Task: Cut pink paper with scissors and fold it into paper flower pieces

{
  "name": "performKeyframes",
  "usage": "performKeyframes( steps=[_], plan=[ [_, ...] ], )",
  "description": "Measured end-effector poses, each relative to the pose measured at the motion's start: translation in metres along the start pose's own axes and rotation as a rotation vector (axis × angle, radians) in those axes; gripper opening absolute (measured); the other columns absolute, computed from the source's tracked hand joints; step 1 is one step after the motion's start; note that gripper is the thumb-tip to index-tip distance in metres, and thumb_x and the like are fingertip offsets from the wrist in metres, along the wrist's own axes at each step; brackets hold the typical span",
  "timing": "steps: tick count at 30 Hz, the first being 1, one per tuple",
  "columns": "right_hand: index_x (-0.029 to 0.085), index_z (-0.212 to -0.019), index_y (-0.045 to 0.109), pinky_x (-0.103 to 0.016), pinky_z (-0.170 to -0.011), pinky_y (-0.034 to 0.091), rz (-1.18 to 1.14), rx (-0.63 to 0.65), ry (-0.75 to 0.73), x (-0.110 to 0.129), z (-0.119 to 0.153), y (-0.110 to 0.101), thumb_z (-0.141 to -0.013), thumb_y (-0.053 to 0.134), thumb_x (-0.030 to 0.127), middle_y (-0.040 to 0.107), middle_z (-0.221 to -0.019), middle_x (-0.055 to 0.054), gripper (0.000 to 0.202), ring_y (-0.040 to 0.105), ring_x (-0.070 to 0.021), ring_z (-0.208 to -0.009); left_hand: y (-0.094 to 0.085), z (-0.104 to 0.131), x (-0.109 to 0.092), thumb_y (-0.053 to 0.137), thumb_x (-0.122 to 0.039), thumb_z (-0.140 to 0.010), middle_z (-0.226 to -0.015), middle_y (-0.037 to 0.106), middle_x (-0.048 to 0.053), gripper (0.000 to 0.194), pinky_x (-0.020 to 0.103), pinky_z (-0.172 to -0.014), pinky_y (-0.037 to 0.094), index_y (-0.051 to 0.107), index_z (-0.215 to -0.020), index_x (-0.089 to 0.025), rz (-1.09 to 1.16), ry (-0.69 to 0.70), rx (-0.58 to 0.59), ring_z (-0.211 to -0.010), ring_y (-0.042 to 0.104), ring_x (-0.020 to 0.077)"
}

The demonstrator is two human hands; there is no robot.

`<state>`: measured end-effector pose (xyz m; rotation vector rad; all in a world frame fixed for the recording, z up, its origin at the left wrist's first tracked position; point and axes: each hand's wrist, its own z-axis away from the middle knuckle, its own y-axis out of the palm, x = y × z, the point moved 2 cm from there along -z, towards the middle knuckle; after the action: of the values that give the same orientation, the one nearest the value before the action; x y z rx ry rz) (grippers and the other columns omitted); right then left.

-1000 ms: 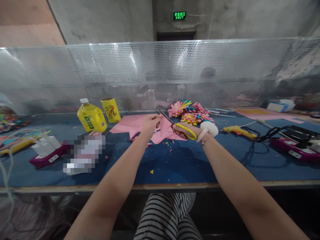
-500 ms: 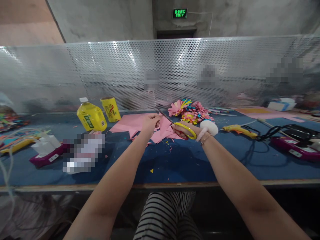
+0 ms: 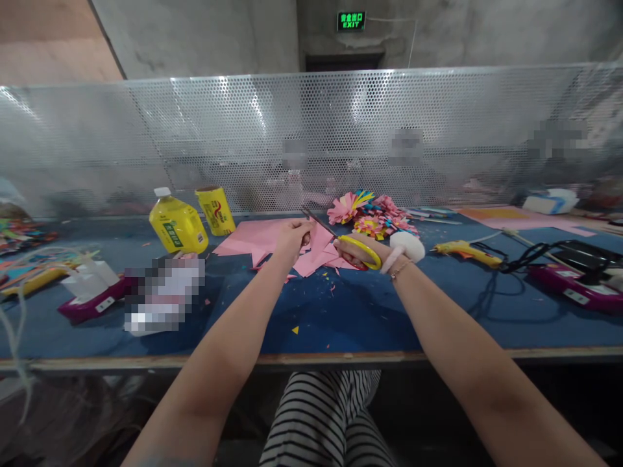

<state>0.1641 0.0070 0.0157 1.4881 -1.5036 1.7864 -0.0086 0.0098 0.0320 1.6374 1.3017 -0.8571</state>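
Observation:
Yellow-handled scissors (image 3: 363, 250) are in my right hand (image 3: 359, 253), their dark blades pointing forward and left. My left hand (image 3: 293, 239) pinches a piece of pink paper (image 3: 318, 241) close to the blades; its fingers partly hide the held edge. Under and behind my hands lie larger pink sheets (image 3: 243, 237) with cut edges. Small paper scraps are scattered on the blue tabletop just in front. Behind the scissors rests a pile of multicoloured paper flowers (image 3: 372, 215).
On the left stand a yellow bottle (image 3: 178, 224), a yellow canister (image 3: 217, 211) and a purple power strip (image 3: 95, 305). A yellow glue gun (image 3: 470, 253) with black cables and another purple strip (image 3: 574, 284) lie right. A perforated metal screen (image 3: 219, 143) runs behind.
Both hands stay in nearly the same place, with the scissors and paper still held. The view has shifted very slightly.

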Motion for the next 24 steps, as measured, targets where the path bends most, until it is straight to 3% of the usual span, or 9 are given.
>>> performKeyframes(
  steps=[6, 10, 16, 19, 22, 24],
  plan=[
    [0.015, -0.069, 0.059, -0.021, -0.036, 0.031, 0.09, -0.042, 0.006, -0.007, 0.0, -0.001, -0.074, 0.052, 0.047, 0.048, -0.037, 0.0, 0.034, 0.038, -0.0068, -0.034, 0.0, 0.001, 0.0, 0.062, -0.022, -0.059, -0.035, 0.039, -0.005, 0.019, 0.018, -0.037, 0.019, 0.049, -0.049, -0.012, 0.001, -0.015, 0.006, -0.033, 0.031, 0.0024],
    [0.013, -0.073, 0.059, -0.021, -0.041, 0.036, 0.298, -0.124, 0.048, -0.009, -0.005, -0.006, -0.076, 0.047, 0.05, 0.055, -0.046, -0.004, 0.04, 0.045, -0.0087, -0.039, 0.0, 0.0, 0.001, 0.063, -0.022, -0.059, -0.036, 0.039, -0.005, 0.02, 0.018, -0.037, 0.02, 0.048, -0.049, -0.013, -0.003, -0.007, 0.007, -0.034, 0.032, 0.0025],
    [0.008, -0.073, 0.062, -0.026, -0.06, 0.042, 0.685, -0.223, 0.184, -0.017, -0.013, -0.019, -0.071, 0.051, 0.047, 0.063, -0.074, -0.016, 0.041, 0.059, -0.0214, -0.071, 0.001, 0.0, 0.005, 0.064, -0.023, -0.059, -0.043, 0.044, -0.005, 0.014, 0.017, -0.038, 0.027, 0.053, -0.06, -0.013, -0.002, -0.037, 0.036, -0.037, 0.037, 0.0031],
    [0.006, -0.081, 0.063, -0.026, -0.065, 0.042, 0.996, -0.148, 0.314, -0.021, -0.009, -0.02, -0.07, 0.05, 0.049, 0.062, -0.088, -0.019, 0.047, 0.058, -0.0254, -0.084, 0.002, 0.001, 0.007, 0.063, -0.025, -0.061, -0.046, 0.046, -0.004, 0.015, 0.017, -0.04, 0.032, 0.054, -0.065, -0.014, -0.024, -0.074, 0.036, -0.038, 0.041, 0.0039],
    [0.006, -0.086, 0.063, -0.027, -0.066, 0.042, 1.045, -0.092, 0.397, -0.017, -0.005, -0.017, -0.071, 0.048, 0.05, 0.062, -0.092, -0.019, 0.049, 0.058, -0.0254, -0.087, 0.003, 0.001, 0.012, 0.062, -0.028, -0.063, -0.045, 0.046, -0.005, 0.016, 0.017, -0.04, 0.033, 0.053, -0.064, -0.014, -0.08, -0.09, 0.026, -0.037, 0.041, 0.0042],
    [0.006, -0.085, 0.064, -0.028, -0.068, 0.041, 1.022, -0.17, 0.396, -0.011, -0.004, -0.017, -0.073, 0.047, 0.046, 0.062, -0.091, -0.02, 0.045, 0.058, -0.0264, -0.089, 0.002, 0.001, 0.015, 0.061, -0.029, -0.063, -0.043, 0.044, -0.005, 0.017, 0.017, -0.039, 0.031, 0.053, -0.063, -0.014, -0.127, -0.102, 0.015, -0.036, 0.04, 0.0043]
  ],
)
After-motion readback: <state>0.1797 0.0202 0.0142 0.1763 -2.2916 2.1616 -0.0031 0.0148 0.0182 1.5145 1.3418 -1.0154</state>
